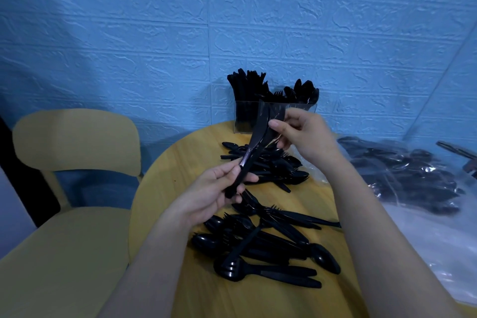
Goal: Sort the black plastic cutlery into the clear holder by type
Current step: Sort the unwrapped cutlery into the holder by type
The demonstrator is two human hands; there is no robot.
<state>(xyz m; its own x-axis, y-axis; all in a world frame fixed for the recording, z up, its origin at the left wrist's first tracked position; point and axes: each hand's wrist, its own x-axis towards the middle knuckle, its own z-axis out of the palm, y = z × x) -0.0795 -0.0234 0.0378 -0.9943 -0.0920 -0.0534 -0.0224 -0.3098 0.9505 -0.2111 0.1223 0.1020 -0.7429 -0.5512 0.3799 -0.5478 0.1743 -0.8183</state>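
Two hands meet at the centre of the frame over a round table point(180, 162). The left hand point(219, 188) pinches the handles of a small bunch of knives point(254, 137) between thumb and fingers, blades pointing up toward the holder point(258, 116). The right hand point(302, 137) curls its fingers round the upper ends of that bunch; whether it also holds a fork I cannot tell.

The holder stands at the table's far edge, upper centre of the frame, already packed: knives at its left, forks in the middle, spoons at its right. Loose cutlery lies in two heaps, a far pile point(268, 165) just below the hands and a near pile point(265, 248) in the lower centre. A bag point(407, 175) of more cutlery lies at the right, a chair point(77, 142) at the left.

The risks, as I judge them: the bunch is thin and slick, so a loose pinch could let a knife slide out and drop. The knife section looks full, so pushing more in could jam or tip the light holder. A stray fork among the knives would end up in the wrong compartment.
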